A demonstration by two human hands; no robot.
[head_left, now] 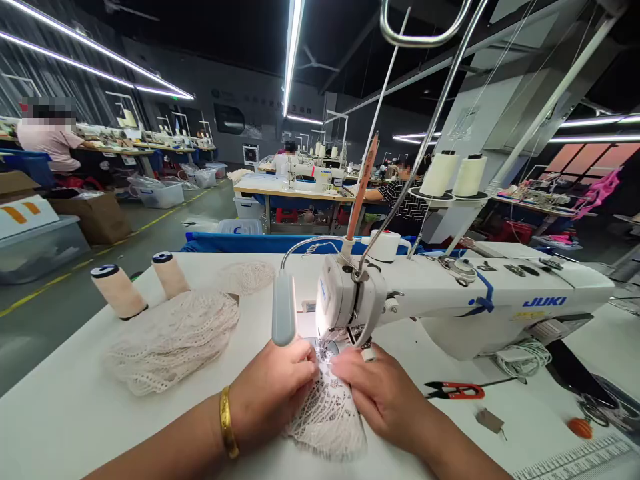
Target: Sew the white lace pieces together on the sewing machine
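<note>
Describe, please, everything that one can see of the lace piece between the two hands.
The lace piece is off-white, thin-looking openwork with many small holes and denser patterned parts. It widens toward the person, and its near edge looks uneven and slightly blurred. It lies over the white tabletop, its far end at the brightly lit needle area of the Juki sewing machine. The left hand and right hand touch its sides, partly hiding them.

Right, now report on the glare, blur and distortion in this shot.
Head view: strong white glare sits around the needle area, beside the gooseneck lamp, and pales the nearest fingers of the right hand; head view: the lace looks blurred at its near edge; head view: light tubes burn white against a dark ceiling; head view: wide-angle stretching shows toward the corners.
</note>
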